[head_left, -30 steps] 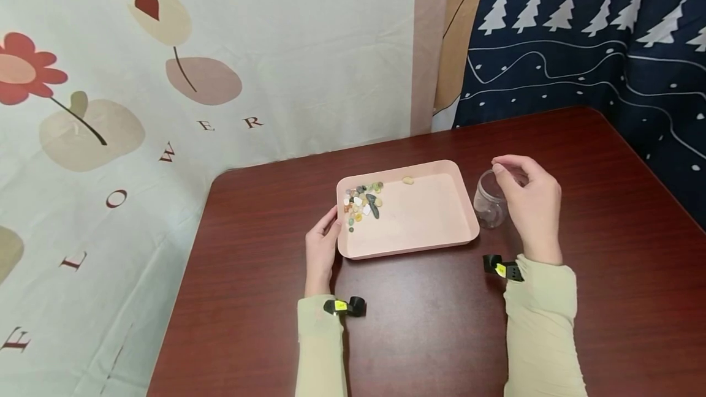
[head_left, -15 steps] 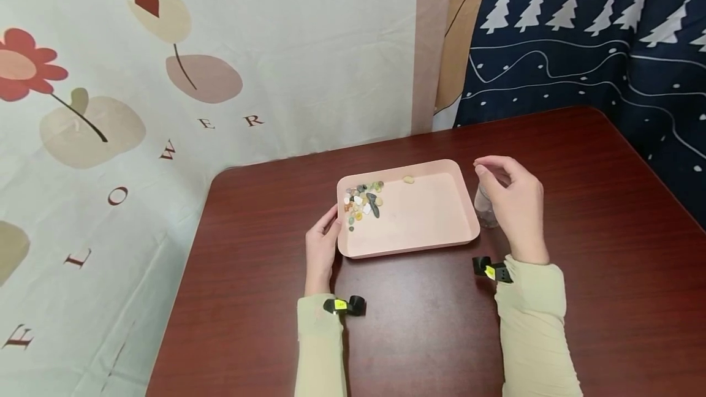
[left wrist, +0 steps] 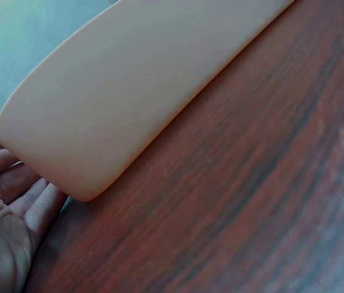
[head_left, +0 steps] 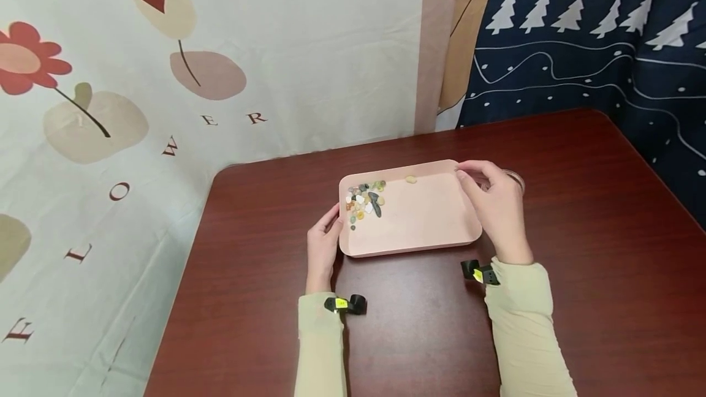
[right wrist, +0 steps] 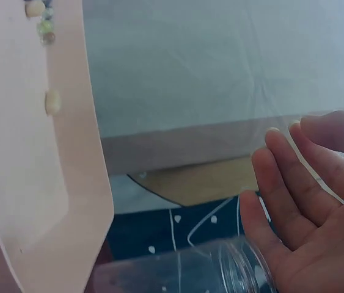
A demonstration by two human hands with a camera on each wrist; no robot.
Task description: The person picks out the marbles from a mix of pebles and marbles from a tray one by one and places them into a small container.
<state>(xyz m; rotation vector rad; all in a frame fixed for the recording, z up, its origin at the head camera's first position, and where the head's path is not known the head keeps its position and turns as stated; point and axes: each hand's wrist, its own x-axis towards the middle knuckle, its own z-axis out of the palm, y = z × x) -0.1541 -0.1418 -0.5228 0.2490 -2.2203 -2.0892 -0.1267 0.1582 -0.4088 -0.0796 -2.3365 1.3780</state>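
A pink rectangular tray (head_left: 421, 213) lies on the table, with several small coloured pebbles (head_left: 361, 204) clustered at its left end. One yellowish pebble (head_left: 410, 179) is apart, by the far wall. My left hand (head_left: 322, 256) rests against the tray's left end; in the left wrist view its fingers (left wrist: 43, 213) lie along the outer wall. My right hand (head_left: 499, 216) hovers over the tray's right edge, fingers loosely bent and thumb near the index finger, with nothing visible in it. Beside it is a clear round jar (right wrist: 159, 271), mostly hidden by that hand in the head view.
The dark red wooden table (head_left: 419, 336) runs up to a pale flower-print cloth (head_left: 309, 48) at the back. A navy cloth with white trees (head_left: 579, 60) hangs at the right. Black wrist bands (head_left: 346, 305) sit on both sleeves.
My right hand has moved left, from over the jar to the tray's right edge. My left hand stays at the tray's left end, and the pebbles look unmoved.
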